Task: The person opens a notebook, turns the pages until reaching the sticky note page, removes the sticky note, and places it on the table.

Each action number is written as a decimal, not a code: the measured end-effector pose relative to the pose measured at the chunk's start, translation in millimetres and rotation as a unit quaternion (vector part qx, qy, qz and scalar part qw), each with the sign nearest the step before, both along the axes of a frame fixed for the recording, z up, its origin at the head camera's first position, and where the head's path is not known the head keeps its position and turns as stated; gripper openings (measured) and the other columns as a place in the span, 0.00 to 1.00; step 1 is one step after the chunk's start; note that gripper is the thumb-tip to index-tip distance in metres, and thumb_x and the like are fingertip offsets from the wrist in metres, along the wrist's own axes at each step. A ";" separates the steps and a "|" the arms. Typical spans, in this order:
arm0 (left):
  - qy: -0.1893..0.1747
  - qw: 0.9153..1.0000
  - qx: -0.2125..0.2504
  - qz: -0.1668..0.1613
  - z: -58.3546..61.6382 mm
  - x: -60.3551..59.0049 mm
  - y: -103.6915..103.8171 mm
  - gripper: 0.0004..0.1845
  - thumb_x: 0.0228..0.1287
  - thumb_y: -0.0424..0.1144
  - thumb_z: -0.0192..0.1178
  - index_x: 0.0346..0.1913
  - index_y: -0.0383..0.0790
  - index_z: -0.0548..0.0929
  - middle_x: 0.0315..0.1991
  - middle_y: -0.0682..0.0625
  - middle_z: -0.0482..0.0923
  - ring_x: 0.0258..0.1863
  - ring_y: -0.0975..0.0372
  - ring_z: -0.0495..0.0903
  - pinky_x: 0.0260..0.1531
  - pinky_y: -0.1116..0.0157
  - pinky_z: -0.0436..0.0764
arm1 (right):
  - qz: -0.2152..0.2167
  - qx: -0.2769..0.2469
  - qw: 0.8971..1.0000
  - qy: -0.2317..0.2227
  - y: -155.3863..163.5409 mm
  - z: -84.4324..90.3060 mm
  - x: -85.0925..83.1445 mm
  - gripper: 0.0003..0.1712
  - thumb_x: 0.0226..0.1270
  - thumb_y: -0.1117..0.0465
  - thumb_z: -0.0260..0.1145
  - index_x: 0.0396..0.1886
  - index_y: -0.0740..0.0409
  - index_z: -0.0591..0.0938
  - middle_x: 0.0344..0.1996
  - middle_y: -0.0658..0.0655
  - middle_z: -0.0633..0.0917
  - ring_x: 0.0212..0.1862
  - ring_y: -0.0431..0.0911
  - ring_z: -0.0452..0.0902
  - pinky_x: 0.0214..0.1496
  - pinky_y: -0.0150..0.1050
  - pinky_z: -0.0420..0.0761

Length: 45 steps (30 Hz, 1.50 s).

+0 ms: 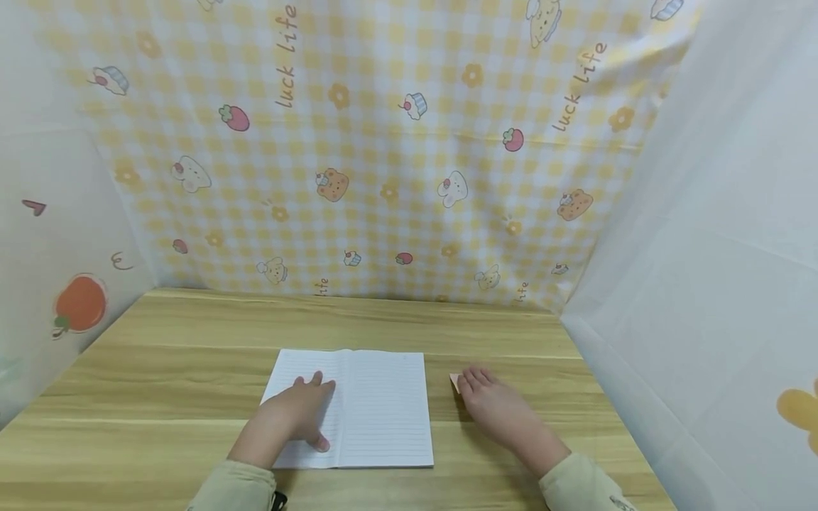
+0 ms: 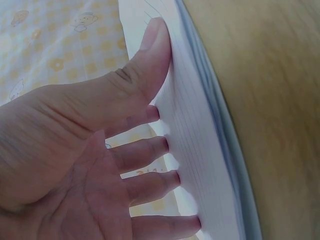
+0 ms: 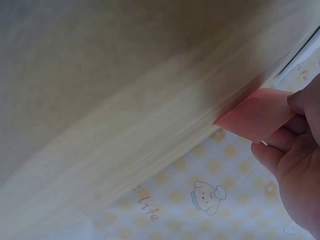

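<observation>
A lined notebook (image 1: 386, 411) lies open at a ruled spread on the wooden table. My left hand (image 1: 300, 408) rests on its left page, fingers spread, thumb apart near the lower part of the fold. In the left wrist view, straight fingertips press against the ruled paper (image 2: 187, 125). To the right of the notebook, my right hand (image 1: 501, 415) pinches a small pink slip of paper (image 3: 255, 115) between thumb and fingers. One edge of the slip is down at the tabletop. From the head view, most of it is hidden under the fingers.
The wooden table (image 1: 160, 383) reaches back to a yellow checked curtain (image 1: 371, 142). White sheets hang along the left (image 1: 45, 170) and right (image 1: 716, 213) sides. Something small and black (image 1: 279, 500) shows beside the left sleeve.
</observation>
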<state>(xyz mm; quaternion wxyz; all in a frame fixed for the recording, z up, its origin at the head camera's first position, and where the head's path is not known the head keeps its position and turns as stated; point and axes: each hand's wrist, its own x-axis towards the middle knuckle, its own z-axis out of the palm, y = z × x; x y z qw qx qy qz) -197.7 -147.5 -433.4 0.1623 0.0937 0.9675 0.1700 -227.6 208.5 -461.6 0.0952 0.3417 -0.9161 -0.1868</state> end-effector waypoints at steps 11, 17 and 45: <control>-0.004 1.000 -0.002 -0.002 0.0 2.6 -2.2 0.58 0.37 0.42 0.86 0.76 0.27 0.70 0.79 0.21 0.58 0.76 0.20 0.57 0.68 0.22 0.65 | -0.010 0.008 1.000 0.016 -4.5 2.3 8.4 0.13 0.74 0.70 0.65 0.55 0.69 0.86 0.53 0.63 0.92 0.57 0.53 0.90 0.66 0.46 0.87; -0.003 1.000 0.001 -0.005 -2.1 3.2 -2.6 0.58 0.38 0.42 0.86 0.75 0.27 0.70 0.78 0.20 0.58 0.75 0.19 0.57 0.68 0.22 0.65 | -0.020 0.034 0.999 0.033 -5.7 -1.6 8.0 0.14 0.74 0.68 0.64 0.54 0.68 0.87 0.51 0.62 0.92 0.56 0.51 0.91 0.65 0.44 0.87; -0.008 1.000 0.012 -0.007 1.8 3.6 -2.3 0.58 0.40 0.41 0.85 0.77 0.27 0.68 0.80 0.21 0.55 0.77 0.20 0.54 0.70 0.22 0.63 | -0.021 0.022 0.997 0.065 -11.8 13.1 7.7 0.16 0.72 0.67 0.70 0.57 0.68 0.87 0.53 0.62 0.92 0.57 0.51 0.91 0.64 0.44 0.88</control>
